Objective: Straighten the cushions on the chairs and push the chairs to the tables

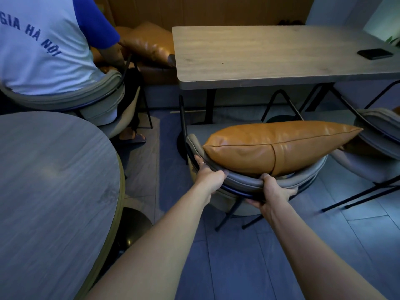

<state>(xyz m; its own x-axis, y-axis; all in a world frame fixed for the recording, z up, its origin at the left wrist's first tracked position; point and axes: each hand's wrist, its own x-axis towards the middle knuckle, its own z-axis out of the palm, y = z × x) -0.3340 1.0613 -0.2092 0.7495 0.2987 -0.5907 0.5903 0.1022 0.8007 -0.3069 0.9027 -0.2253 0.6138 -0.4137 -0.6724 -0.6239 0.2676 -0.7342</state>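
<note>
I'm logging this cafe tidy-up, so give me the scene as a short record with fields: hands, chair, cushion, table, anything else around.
left hand: gripping the chair's backrest rim
right hand: gripping the same rim, further right
chair: grey, facing the rectangular table, not fully tucked under it
cushion: tan leather, lying across the chair against the backrest
rectangular table: wooden top with a dark phone on it
round table: at left
other person: seated at upper left, back to the camera
</note>
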